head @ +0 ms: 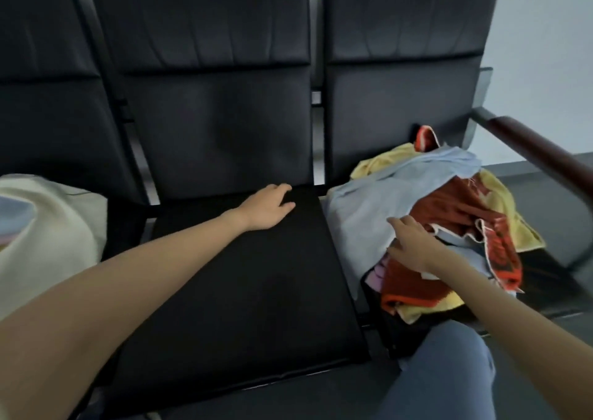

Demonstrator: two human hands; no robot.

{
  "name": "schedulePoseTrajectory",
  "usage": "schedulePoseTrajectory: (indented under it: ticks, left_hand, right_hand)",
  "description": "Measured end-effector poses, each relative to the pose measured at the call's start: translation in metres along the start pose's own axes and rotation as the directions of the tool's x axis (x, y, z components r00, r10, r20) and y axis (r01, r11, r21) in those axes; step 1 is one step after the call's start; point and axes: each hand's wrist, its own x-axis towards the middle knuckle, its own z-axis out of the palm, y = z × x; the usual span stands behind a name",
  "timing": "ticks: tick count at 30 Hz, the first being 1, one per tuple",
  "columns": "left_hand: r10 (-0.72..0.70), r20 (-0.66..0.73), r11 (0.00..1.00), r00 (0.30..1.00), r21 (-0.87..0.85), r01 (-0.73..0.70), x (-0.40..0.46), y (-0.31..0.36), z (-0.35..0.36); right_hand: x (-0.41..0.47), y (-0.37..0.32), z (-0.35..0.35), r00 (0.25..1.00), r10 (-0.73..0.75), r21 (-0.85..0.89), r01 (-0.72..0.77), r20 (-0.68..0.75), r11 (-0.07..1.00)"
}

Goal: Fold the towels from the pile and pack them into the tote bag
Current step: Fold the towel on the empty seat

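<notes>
The left hand [268,207] lies flat, fingers relaxed, on the middle seat [244,278]. The right hand [412,246] rests on the pile [426,214] on the right seat — fingers spread, gripping nothing. The cream bag [48,236] sits far left — well apart from the pile.

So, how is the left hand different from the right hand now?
The left hand lies on the bare black seat; the right hand reaches onto the towel pile. The left touches no cloth, the right touches the light blue towel. Both look open, gripping nothing.
</notes>
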Motion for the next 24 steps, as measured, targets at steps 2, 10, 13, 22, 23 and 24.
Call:
schedulePoseTrajectory:
  ticks: [2, 10, 13, 22, 23, 24]
  left_hand:
    - [0.056, 0.064, 0.998, 0.996, 0.005, -0.057, 0.018, 0.033, 0.03]
    - [0.119, 0.142, 0.992, 0.983, 0.026, -0.124, 0.072, 0.113, 0.146]
    - [0.084, 0.104, 0.996, 0.991, 0.011, -0.085, 0.084, 0.119, 0.178]
    - [0.078, -0.178, 0.996, 0.981, 0.061, -0.068, 0.096, 0.129, 0.217]
    - [0.05, -0.204, 0.998, 0.978, -0.027, -0.057, 0.096, 0.128, 0.214]
    - [-0.001, -0.237, 0.987, 0.971, -0.159, -0.037, 0.095, 0.129, 0.209]
  right_hand:
    - [-0.008, 0.032, 0.006, 0.998, 0.056, 0.08, -0.053, -0.034, 0.995]
    - [-0.012, 0.082, 0.032, 0.95, 0.224, 0.477, -0.096, -0.219, 0.874]
    - [-0.008, 0.087, 0.042, 0.939, 0.234, 0.528, -0.068, -0.254, 0.847]
    - [0.004, 0.095, 0.055, 0.917, 0.346, 0.703, -0.112, -0.199, 0.702]
    - [0.006, 0.095, 0.054, 0.912, 0.369, 0.726, -0.129, -0.182, 0.676]
    - [0.008, 0.094, 0.052, 0.906, 0.389, 0.755, -0.136, -0.168, 0.642]
